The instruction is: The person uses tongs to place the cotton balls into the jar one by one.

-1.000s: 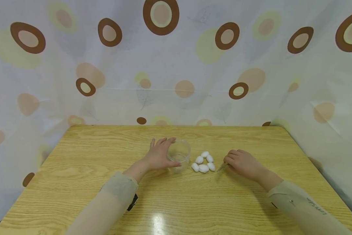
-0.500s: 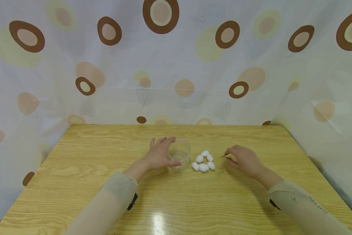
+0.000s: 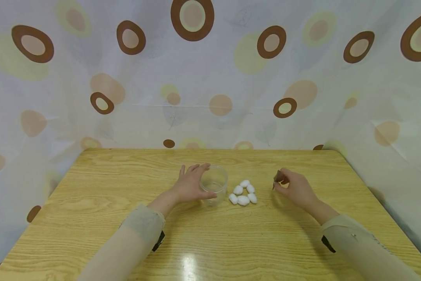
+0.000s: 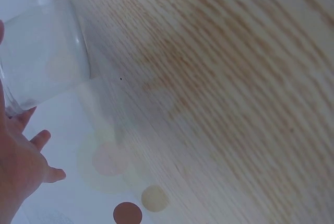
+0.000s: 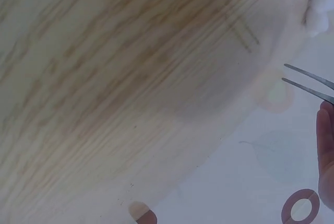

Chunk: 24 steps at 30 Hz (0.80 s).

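though illegible, dark lettering [image 3: 381, 242] on right sleeve [image 3: 361, 249]; left grip [image 3: 190, 185] around clear tub [image 3: 215, 181], right grip [image 3: 296, 189] together on tweezers [image 5: 315, 94].

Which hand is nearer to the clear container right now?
The left. The left hand grips the clear container from its left side; the right hand is apart from it, off to the right beyond the white balls, holding tweezers.

Head view: fairly even light is falling; a white glare patch [image 3: 189, 265] is showing on the near tabletop [image 3: 224, 242]; the right hand [image 3: 297, 190] is casting a soft shadow. Both wrist views are looking hazier, bluish, softly focused.
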{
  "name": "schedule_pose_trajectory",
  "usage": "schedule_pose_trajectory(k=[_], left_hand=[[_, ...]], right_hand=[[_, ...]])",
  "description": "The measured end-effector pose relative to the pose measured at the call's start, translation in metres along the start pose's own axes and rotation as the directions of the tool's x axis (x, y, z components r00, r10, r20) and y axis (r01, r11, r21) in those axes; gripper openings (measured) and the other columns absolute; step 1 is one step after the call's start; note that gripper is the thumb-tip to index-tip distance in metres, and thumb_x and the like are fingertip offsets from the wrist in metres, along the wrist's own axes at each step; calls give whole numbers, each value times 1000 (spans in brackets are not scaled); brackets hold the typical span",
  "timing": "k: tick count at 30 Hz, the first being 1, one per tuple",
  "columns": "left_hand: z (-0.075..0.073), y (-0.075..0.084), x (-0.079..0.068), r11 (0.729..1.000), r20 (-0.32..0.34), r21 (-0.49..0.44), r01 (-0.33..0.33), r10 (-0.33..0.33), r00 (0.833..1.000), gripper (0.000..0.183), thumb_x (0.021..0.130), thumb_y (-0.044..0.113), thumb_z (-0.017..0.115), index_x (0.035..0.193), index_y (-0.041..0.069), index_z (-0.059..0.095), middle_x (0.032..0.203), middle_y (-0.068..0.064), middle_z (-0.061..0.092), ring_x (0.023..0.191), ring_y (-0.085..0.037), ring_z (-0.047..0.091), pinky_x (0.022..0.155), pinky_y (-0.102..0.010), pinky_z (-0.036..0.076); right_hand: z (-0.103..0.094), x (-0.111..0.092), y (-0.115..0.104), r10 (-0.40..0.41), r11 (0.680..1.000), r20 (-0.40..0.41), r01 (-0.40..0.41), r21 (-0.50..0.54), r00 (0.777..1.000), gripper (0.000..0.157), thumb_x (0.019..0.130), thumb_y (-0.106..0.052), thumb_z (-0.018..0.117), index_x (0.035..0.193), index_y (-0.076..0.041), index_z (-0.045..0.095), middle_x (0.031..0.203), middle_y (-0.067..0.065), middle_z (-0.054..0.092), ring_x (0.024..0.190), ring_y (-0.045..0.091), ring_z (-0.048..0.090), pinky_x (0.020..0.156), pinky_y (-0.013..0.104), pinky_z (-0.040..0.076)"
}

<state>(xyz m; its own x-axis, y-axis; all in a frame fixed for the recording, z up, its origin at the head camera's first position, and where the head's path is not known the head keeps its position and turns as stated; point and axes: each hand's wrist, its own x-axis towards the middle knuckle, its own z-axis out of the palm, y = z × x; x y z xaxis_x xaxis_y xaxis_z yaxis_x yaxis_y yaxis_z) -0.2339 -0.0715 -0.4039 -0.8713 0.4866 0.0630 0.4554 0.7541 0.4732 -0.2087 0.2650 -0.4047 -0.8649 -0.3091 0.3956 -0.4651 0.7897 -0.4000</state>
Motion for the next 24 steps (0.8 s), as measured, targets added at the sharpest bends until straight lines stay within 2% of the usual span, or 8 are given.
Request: schedule_pose_trajectory(k=[2,6,9,11,14,17,19,24], left_hand=[[0,0,0,1000,1,-7,1,-1,1000,93,74,53,72,147,13,29,146,-1,41,140,-32,27,110,-65,1],[1,0,0,1000,-2,-15,4,-4,1000,93,74,52,73,147,13,30,146,-1,41,140,-32,27,110,-64,1],[1,0,0,1000,-5,-14,4,-4,1000,93,74,52,73,147,14,29,146,-1,41,140,-31,27,111,-64,1],[1,-1,1,1000,-7,-14,3,-3,1000,93,74,52,73,147,14,29,146,-1,42,140,-31,27,111,-64,1],[1,-1,1,1000,-4,-18,2,-2,1000,93,74,52,73,148,14,28,146,0,41,140,-31,27,111,-64,0],[2,-2,1,1000,-3,-23,0,0,1000,93,74,52,73,148,15,28,146,-1,41,140,-31,27,111,-64,0],[2,-2,0,1000,-2,-26,0,0,1000,93,74,52,72,148,15,28,146,-1,41,140,-31,27,111,-63,0],[1,-1,0,999,-3,-34,1,-1,1000,93,74,51,73,147,14,28,146,-1,41,140,-31,27,111,-63,0]], right_hand=[[-2,0,-1,61,996,-1,-61,61,998,6,83,-3,63,85,-6,59,86,8,67,75,19,64,68,30,54],[-7,2,-3,204,967,-2,-201,156,979,6,87,-6,61,91,-2,60,90,13,68,74,3,59,68,21,51],[-12,4,-2,299,930,20,-296,219,954,14,90,-11,59,98,1,58,95,19,66,74,-8,53,68,17,49],[-13,6,-1,345,893,50,-344,290,937,19,91,-12,57,103,3,53,99,20,64,75,-10,53,70,18,51],[-15,8,2,402,802,110,-408,437,909,27,93,-12,55,110,7,45,98,11,66,76,-10,57,73,20,53],[-16,9,4,429,704,142,-428,567,892,36,94,-10,54,121,11,42,91,-9,65,77,-6,62,76,22,55],[-17,10,5,438,647,161,-434,626,885,37,94,-10,54,123,10,45,87,-18,63,79,-4,64,76,20,54],[-18,9,9,426,527,170,-396,752,889,18,92,-8,57,107,2,55,85,-13,65,80,-1,66,75,18,54]])
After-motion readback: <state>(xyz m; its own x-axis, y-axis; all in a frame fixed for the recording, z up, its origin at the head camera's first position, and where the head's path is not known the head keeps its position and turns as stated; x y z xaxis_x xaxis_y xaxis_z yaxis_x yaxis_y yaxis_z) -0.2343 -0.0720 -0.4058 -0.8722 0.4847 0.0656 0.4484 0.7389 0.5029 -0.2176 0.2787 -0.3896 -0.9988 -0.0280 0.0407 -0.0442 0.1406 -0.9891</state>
